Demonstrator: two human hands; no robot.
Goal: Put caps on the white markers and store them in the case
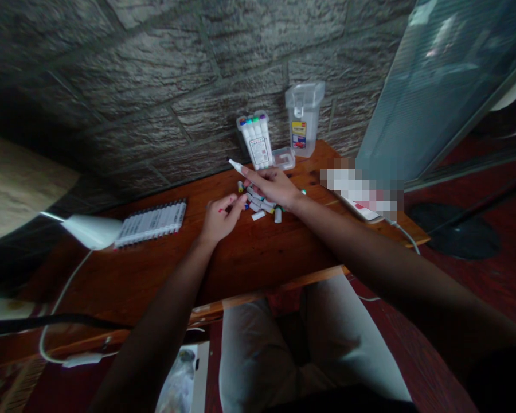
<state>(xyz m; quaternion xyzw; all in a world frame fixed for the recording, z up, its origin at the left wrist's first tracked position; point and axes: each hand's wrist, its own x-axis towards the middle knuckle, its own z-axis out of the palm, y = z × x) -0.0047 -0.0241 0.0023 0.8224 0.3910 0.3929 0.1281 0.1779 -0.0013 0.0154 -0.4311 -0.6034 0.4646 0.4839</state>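
My right hand (274, 186) pinches a white marker (236, 166) whose dark tip points up and to the left. Under that hand lies a loose pile of markers (260, 206) on the wooden table (249, 252). My left hand (221, 218) hovers just left of the pile with fingers curled, and something small and pink shows at the fingertips; I cannot make out what it is.
A row of white markers (151, 222) lies at the left. An open clear case with several markers (256, 140) and a second clear case (303, 117) stand by the stone wall. A white lamp head (90, 230) sits at the left. A blurred item (361, 192) lies right.
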